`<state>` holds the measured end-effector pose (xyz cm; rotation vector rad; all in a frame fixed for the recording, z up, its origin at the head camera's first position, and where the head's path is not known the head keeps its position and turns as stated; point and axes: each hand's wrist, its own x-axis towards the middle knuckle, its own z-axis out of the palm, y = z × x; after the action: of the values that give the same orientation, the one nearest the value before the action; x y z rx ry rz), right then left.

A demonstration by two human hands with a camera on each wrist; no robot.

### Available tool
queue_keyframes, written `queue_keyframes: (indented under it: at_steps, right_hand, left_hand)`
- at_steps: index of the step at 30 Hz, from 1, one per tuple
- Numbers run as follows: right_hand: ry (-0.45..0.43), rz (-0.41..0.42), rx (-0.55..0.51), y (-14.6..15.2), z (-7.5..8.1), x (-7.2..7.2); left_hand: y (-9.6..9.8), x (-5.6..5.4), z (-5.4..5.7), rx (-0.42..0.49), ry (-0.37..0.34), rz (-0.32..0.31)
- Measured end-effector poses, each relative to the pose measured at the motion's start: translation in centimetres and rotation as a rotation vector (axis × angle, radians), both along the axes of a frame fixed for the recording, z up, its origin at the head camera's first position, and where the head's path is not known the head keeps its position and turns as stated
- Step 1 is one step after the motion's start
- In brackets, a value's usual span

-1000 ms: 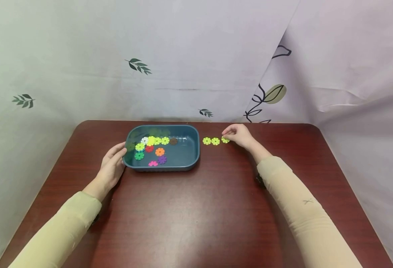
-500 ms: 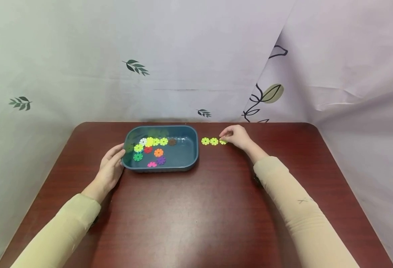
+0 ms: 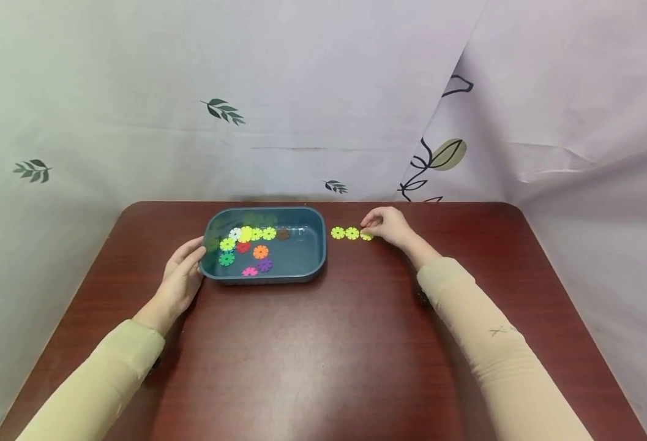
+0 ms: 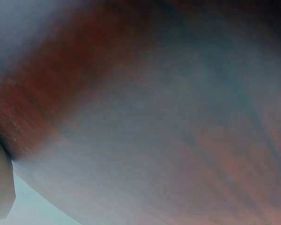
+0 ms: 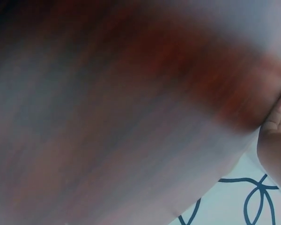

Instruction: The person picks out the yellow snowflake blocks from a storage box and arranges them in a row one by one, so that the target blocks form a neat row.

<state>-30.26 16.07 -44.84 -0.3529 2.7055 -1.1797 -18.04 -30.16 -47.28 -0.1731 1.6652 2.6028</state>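
My left hand (image 3: 180, 275) holds the left end of a dark blue plastic tray (image 3: 303, 260), thumb at the rim and fingers along the outer side. Past the tray's right end, my right hand (image 3: 392, 225) pinches a yellow-green notched snowflake disc (image 3: 367, 236) between thumb and fingertips, low at the table; the fingers cover part of it. Two matching discs, one nearer the tray (image 3: 337, 233) and one in the middle (image 3: 352, 233), lie flat in line with it. In the right wrist view, only part of the right hand (image 5: 276, 140) shows at the edge.
Inside the tray lie several snowflake discs, among them orange (image 3: 261, 252), green (image 3: 226, 259), purple (image 3: 265, 264), pink (image 3: 250, 271) and white (image 3: 235, 234). The dark red table (image 3: 312, 349) ends at a patterned cloth (image 3: 279, 122) behind.
My right hand has brought its disc left and closed the gap to the middle disc, then stayed nearly still. The left hand keeps its place on the tray. The head view has shifted slightly.
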Motion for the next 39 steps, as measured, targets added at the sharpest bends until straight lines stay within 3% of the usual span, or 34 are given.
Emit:
queue_keyframes:
  at_steps: [12,39]
  right_hand:
    - [-0.001,-0.003,0.012,-0.27,-0.02,-0.11]
    - [-0.112,-0.051,-0.135,0.29,0.56,-0.09]
  left_hand:
    - [-0.20,0.17,-0.35,0.012,0.002,0.005]
    - [-0.08,-0.17,-0.26,-0.014,0.006,0.001]
